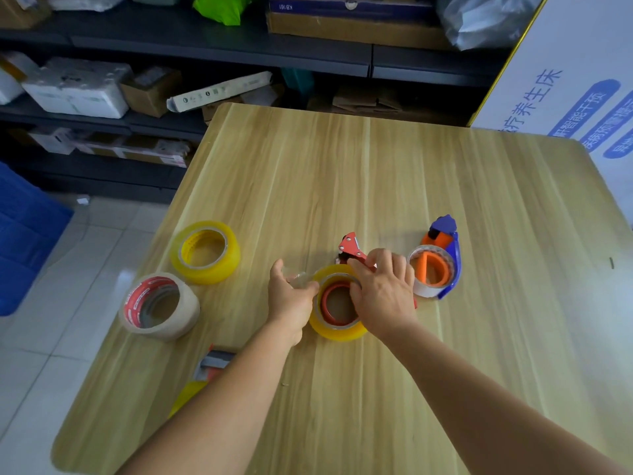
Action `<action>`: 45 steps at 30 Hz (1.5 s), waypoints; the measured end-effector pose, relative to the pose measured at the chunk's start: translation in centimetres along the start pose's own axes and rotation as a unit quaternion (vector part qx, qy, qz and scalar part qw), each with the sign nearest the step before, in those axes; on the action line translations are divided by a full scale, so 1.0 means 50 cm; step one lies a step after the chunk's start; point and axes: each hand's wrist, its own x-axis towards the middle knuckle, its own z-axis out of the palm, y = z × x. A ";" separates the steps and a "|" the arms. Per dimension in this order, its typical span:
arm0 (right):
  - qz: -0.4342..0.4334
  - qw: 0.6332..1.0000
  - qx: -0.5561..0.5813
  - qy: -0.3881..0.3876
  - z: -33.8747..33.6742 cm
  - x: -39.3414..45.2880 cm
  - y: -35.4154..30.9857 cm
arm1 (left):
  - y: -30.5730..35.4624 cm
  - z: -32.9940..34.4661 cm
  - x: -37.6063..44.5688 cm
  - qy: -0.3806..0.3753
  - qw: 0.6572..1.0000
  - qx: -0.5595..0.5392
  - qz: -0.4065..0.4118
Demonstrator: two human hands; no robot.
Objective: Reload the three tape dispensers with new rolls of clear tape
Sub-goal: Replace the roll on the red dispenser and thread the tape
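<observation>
The yellow tape roll (337, 329) in the red dispenser (351, 249) is gripped by the right hand (383, 293); its loose end is pinched by the left hand (291, 296). A third dispenser (214, 363) is half hidden behind the left forearm.

Table (376, 186): carrying everything, its far half bare.
Rolls: two lying flat near the left edge, one (205, 252) behind the other (159, 306).
Middle roll (337, 303): sitting on a dispenser (351, 248), both hands touching it.
Right dispenser (440, 258): lying just right of it.
Third dispenser (214, 363): lying near the front-left corner, partly hidden by the left forearm.
</observation>
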 end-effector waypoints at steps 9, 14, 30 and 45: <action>-0.008 0.994 -0.050 -0.099 0.018 -0.010 0.033 | -0.005 0.022 0.005 0.023 0.994 0.106 0.009; -0.013 0.990 -0.062 -0.129 0.012 -0.005 0.030 | -0.012 0.021 0.005 0.031 0.993 0.108 -0.022; -0.030 0.989 0.017 -0.141 0.042 -0.095 -0.083 | -0.022 -0.012 -0.009 -0.044 0.998 -0.010 -0.040; 0.147 0.915 0.375 -0.012 -0.059 -0.107 -0.029 | 0.072 -0.042 -0.048 -0.122 0.979 0.046 0.154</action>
